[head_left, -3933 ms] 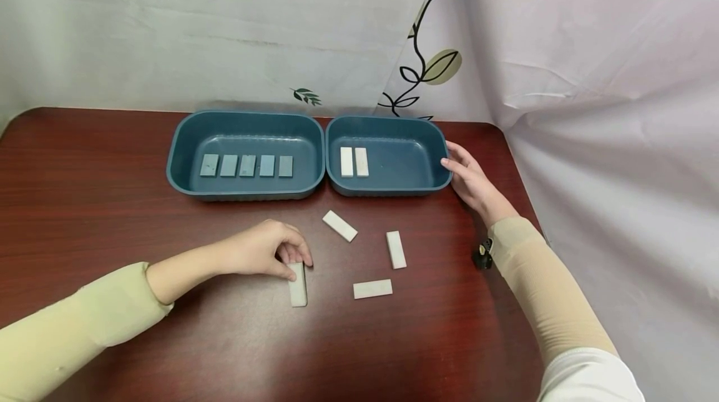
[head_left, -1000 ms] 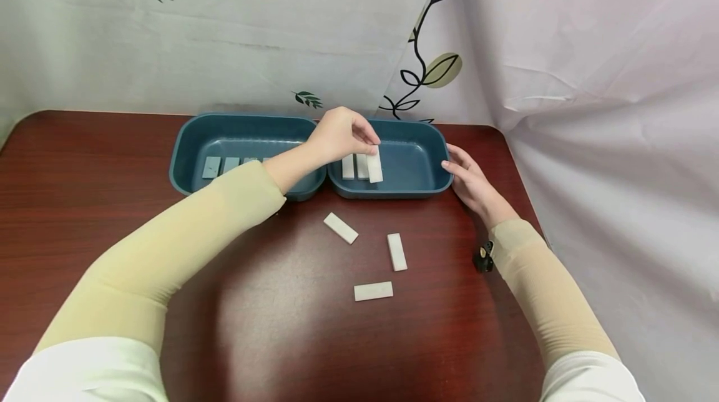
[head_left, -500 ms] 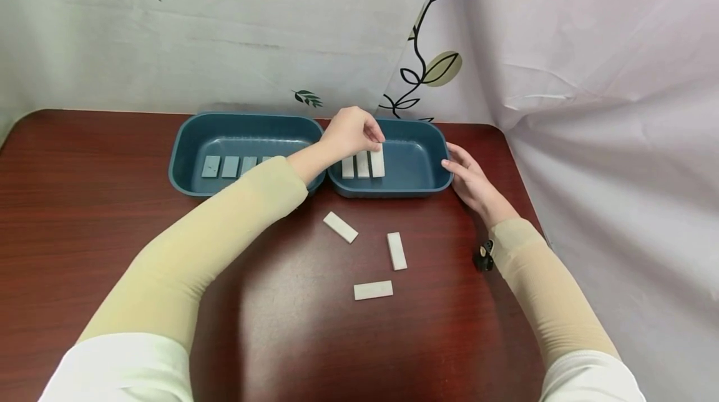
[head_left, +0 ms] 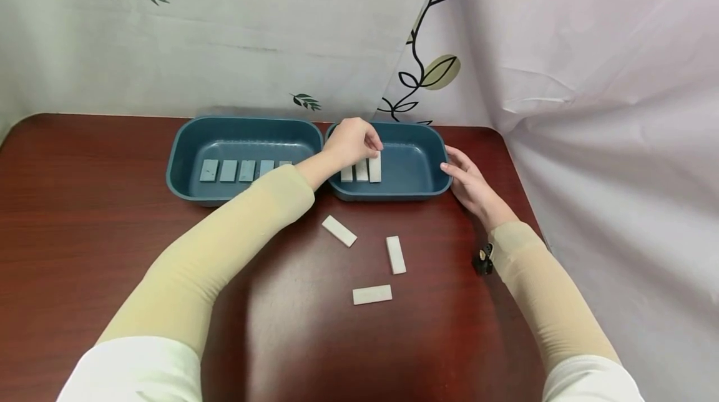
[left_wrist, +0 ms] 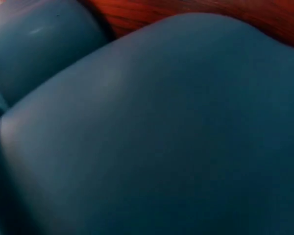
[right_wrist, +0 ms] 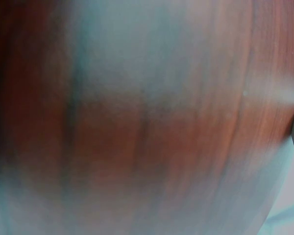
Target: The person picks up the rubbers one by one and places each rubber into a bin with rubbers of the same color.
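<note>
My left hand [head_left: 351, 140] reaches over the right blue tray [head_left: 415, 188] and pinches the upper end of a white rectangular block [head_left: 375, 168] between thumb and fingers. The block stands parallel to two more white blocks [head_left: 361, 171] on the tray floor, whose upper parts are hidden by the hand. At the tray's right end my right hand [head_left: 474, 186] holds the rim, the thumb lapping over it. The left wrist view is filled by a blue tray wall [left_wrist: 161, 122]; the right wrist view shows mostly blurred table [right_wrist: 196, 137].
Three white blocks lie loose on the red-brown table: a slanted block [head_left: 339, 231], an upright-lying block [head_left: 396, 255] and a crosswise block [head_left: 372, 294]. The left blue tray [head_left: 178, 168] adjoins the right one and holds a row of several blue-grey blocks [head_left: 227, 171], partly behind my left sleeve.
My left hand took a white block from the table, carried it up into the right tray and lowered it beside the other two, straightening it. The right hand stays on the rim.
</note>
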### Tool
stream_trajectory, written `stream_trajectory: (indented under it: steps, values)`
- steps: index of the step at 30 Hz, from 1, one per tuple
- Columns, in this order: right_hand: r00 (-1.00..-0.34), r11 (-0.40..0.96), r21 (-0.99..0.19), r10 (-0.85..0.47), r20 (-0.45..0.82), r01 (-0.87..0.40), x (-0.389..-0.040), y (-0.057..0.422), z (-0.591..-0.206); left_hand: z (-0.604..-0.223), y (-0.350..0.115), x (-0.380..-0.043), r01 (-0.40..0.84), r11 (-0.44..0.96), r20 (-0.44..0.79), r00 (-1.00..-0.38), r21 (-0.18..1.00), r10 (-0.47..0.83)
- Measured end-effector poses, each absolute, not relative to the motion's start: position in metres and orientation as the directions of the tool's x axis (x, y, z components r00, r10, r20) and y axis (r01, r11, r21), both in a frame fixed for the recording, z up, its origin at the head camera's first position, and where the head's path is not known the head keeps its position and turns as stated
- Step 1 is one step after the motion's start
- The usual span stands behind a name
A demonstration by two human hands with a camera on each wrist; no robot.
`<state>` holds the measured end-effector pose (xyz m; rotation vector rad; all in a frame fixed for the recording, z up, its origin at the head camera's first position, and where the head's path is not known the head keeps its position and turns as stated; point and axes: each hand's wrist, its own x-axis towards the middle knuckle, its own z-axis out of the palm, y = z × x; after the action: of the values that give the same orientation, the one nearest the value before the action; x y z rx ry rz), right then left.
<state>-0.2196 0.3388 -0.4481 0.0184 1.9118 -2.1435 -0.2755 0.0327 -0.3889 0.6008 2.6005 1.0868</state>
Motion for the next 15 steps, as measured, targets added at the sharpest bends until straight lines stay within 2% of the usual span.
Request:
stream_trajectory:
  steps: [15]
  values:
    - [-0.964,-0.087,-0.973,-0.178,-0.196,0.214,-0.221,0.339,-0.449,-0.401,0.032,-0.281,0.324,0.610,-0.045,-0.859,0.723,0.509]
